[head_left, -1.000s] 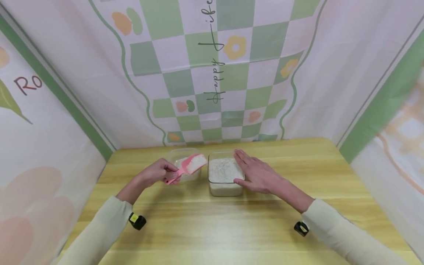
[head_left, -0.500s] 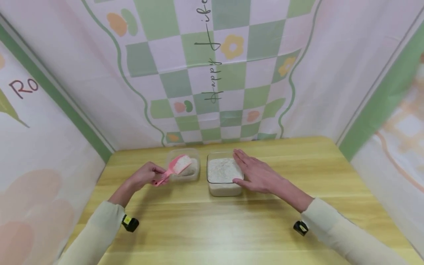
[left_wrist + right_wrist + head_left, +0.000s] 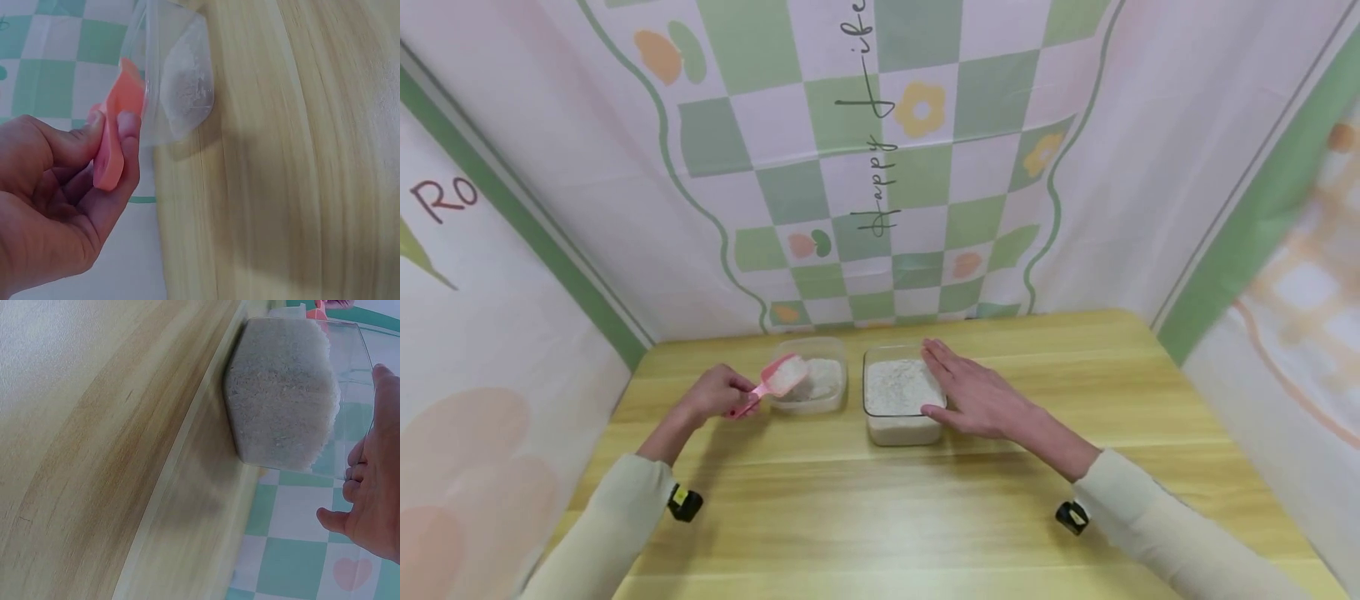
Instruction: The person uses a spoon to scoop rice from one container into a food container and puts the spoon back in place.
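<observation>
pinching pink scoop — left hand; white load — head view only

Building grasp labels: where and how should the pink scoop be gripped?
Probably best pinched by its handle, from the person's left, as the left hand holds it: the pink scoop's slim handle points left and toward the person, while the broad open end carries white grains.

Left of the glass container, the left hand pinched with thumb and fingers; the right hand touched its right side, fingers straight, thumb spread. Both forearms slanted inward toward it.
</observation>
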A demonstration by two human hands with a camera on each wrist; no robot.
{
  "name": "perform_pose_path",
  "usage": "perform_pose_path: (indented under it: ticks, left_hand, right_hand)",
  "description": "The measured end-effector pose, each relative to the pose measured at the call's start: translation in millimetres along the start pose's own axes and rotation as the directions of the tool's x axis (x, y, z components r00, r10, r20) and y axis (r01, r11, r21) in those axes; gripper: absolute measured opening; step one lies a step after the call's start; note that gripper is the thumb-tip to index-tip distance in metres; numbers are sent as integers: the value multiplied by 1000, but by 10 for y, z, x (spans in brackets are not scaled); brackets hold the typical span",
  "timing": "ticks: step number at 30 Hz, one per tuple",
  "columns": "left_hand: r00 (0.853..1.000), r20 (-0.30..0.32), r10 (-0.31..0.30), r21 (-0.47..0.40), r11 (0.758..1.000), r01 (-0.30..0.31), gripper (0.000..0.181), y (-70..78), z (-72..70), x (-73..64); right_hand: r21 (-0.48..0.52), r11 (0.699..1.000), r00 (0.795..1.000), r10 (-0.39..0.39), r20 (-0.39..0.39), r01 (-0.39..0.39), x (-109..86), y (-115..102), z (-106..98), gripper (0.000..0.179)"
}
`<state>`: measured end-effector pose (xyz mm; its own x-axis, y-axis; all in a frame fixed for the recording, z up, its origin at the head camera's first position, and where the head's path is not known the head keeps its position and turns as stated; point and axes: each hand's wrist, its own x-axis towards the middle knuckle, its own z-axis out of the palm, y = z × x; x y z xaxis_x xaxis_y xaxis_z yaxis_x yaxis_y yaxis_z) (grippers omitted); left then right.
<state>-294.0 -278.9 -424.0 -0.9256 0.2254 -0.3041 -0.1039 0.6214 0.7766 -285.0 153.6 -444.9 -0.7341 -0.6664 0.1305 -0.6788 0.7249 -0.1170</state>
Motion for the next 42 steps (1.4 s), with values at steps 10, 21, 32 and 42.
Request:
perform_pose_path:
  ticks: [10, 21, 32, 42]
  left_hand:
    - [995, -100, 1, 257, 966, 25, 17, 121, 15, 9]
    - [982, -133, 134, 478, 877, -55, 14, 176, 31, 28]
    - [972, -142, 189, 534, 841, -86, 12, 246, 69, 81]
    - [963, -154, 223, 582, 808, -94, 15, 263, 85, 91]
  right_hand:
    - [17, 1000, 1000, 6, 5, -6, 5, 8, -3, 88]
    - [23, 1000, 1000, 6, 4, -6, 9, 6, 5, 88]
    - [15, 1000, 1000, 7, 1, -7, -7, 19, 14, 88]
    - [28, 1000, 1000, 9, 3, -9, -8, -5, 3, 87]
